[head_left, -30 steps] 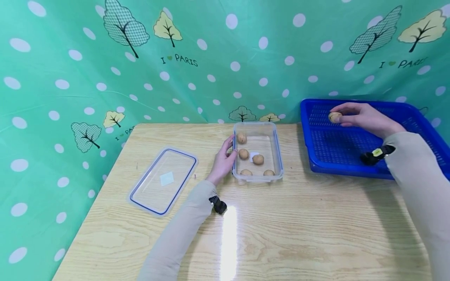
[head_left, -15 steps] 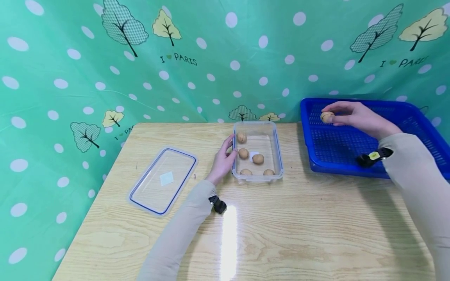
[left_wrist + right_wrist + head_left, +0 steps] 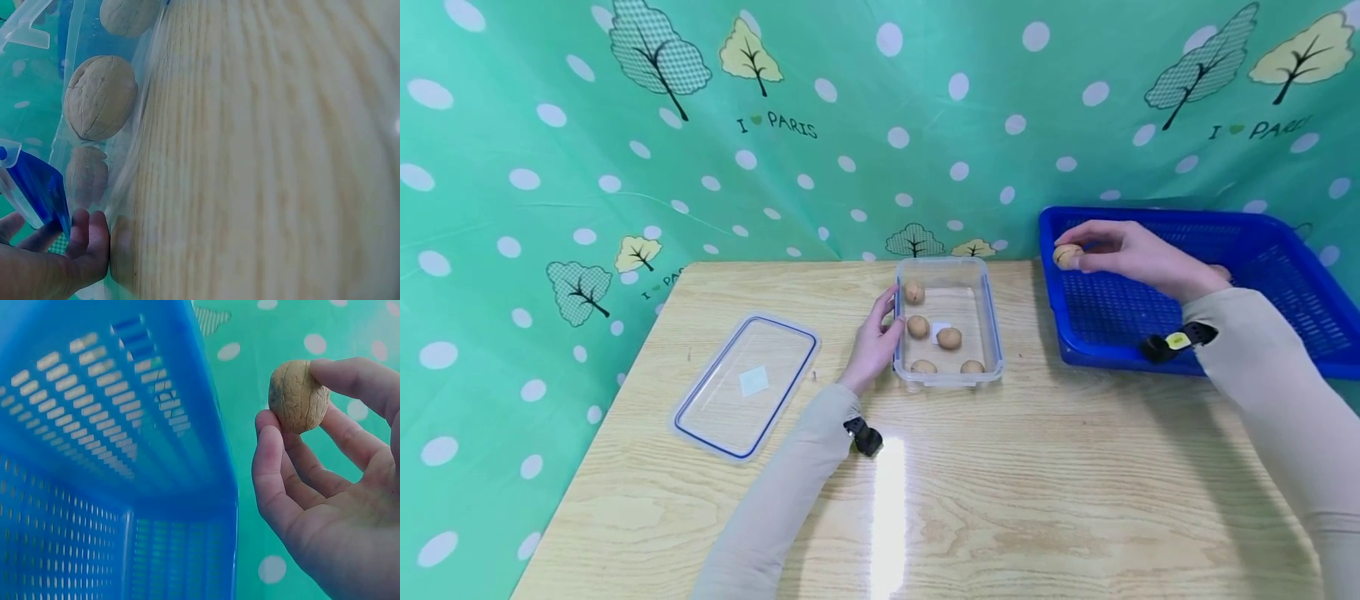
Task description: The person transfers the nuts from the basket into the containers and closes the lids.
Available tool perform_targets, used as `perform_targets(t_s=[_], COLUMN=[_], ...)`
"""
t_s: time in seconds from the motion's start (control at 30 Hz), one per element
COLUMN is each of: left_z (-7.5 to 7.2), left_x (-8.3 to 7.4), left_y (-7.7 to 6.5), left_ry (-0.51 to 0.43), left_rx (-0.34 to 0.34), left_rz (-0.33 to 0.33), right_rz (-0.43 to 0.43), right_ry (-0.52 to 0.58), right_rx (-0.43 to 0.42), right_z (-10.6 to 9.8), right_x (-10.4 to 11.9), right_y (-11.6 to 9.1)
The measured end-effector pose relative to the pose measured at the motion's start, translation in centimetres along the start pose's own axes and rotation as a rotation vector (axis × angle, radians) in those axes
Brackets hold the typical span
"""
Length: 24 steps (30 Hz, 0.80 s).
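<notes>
From far off, I've moved my right hand [image 3: 1138,254] left, a walnut [image 3: 1067,256] pinched in its fingertips near the blue basket's [image 3: 1058,308] edge. That brings it closer to the clear box [image 3: 992,321], which my left hand [image 3: 871,346] touches with loose fingers.

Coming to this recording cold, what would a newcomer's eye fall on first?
Probably the bright green dotted sheet with its printed trees, filling the background of the head view. Next, the big blue basket on the right, where the right hand pinches a walnut near the basket's left edge. Then the clear container near the middle, showing five walnuts inside, with the left hand touching its left side.
</notes>
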<state>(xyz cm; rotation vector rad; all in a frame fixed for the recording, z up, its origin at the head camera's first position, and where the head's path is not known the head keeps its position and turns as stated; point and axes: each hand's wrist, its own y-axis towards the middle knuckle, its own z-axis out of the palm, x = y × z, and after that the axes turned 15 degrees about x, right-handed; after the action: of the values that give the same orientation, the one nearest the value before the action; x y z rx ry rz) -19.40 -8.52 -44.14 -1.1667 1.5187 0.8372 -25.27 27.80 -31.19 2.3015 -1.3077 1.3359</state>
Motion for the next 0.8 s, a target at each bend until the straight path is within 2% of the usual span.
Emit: perform_targets(t_s=[0.53, 0.8], left_z=[0.0, 0.0], left_x=[-0.1, 0.0], left_y=[0.0, 0.0], left_ry=[0.018, 0.015], left_rx=[-0.002, -0.002], left_rz=[0.0, -0.015], right_rz=[-0.036, -0.092], right_ry=[-0.016, 0.011], right_rx=[0.067, 0.126], right_z=[3.2, 4.8], right_x=[2.9, 3.8], right_y=[2.0, 3.4])
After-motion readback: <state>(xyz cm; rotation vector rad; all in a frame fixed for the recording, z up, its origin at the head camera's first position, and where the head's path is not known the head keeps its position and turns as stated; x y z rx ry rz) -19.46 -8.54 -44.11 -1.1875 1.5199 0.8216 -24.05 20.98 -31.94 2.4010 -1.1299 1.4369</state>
